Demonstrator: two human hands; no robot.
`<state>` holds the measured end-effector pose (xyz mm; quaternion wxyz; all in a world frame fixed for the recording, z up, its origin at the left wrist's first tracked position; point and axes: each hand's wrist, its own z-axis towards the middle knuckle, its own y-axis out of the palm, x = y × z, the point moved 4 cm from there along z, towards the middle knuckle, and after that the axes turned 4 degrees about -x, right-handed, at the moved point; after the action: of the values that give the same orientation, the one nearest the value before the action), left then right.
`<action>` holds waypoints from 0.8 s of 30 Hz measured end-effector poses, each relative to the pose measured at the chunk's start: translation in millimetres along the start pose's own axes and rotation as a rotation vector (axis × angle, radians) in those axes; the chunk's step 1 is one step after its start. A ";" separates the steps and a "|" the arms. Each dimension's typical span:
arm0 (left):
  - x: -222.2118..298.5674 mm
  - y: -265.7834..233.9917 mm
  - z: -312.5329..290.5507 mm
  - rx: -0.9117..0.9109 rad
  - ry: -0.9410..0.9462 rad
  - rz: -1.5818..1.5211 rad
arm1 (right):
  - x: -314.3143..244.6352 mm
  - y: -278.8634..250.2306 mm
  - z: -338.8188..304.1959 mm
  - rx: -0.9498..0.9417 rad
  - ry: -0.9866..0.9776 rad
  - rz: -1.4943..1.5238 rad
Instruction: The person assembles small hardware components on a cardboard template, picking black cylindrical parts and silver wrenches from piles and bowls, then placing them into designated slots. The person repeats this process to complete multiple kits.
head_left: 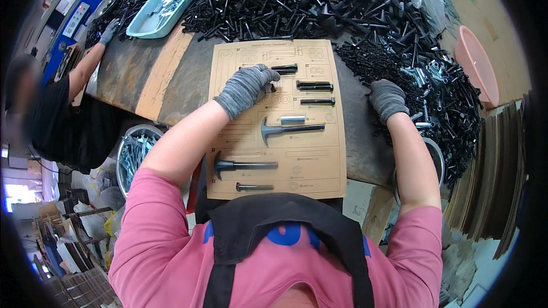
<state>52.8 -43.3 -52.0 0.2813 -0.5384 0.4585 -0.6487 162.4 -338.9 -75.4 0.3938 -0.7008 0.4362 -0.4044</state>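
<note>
My left hand (244, 89), in a grey knit glove, is over the upper part of a printed cardboard sheet (334, 165). Its fingers are curled together beside black bolts (284, 69); anything pinched in them is hidden. My right hand (389, 100), gloved alike, reaches to the edge of a heap of small black hardware (371, 63), fingers bent down and closed, their tips out of sight. Lower on the sheet lie more black bolts (314, 85), a silver sleeve (293, 120), two black pieces with curved hook-like heads (294, 129) (245, 165) and one bolt (254, 187).
A large pile of black bolts (274, 8) covers the table's far side. A light-blue tray (151, 25) holds silver parts. Metal bowls (121, 157) flank me, and a pink basin (476, 65) leans at the right near stacked cardboard (485, 165). Another person (63, 102) works at the left.
</note>
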 end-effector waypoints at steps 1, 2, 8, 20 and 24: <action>-0.5 2.0 -2.2 0.042 -0.026 0.003 | -0.4 1.8 0.1 -0.009 0.011 -0.011; -0.4 4.5 -4.1 0.084 -0.051 0.006 | 0.4 2.4 -1.1 -0.002 0.011 -0.008; -6.3 10.2 -5.2 0.166 -0.193 -0.292 | 4.0 -6.7 -12.1 0.014 -0.061 0.115; -7.2 13.6 -13.0 0.077 -0.402 -0.841 | -159.0 -74.1 -32.1 0.224 -0.561 0.278; -11.6 8.0 -22.6 0.110 -0.410 -0.939 | -187.2 -70.8 -27.2 0.171 -0.531 0.236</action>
<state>33.2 -30.1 -64.2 0.0717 -0.7866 0.0678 -0.6095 103.6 -148.3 -43.3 0.5960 -0.6907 0.3609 -0.1937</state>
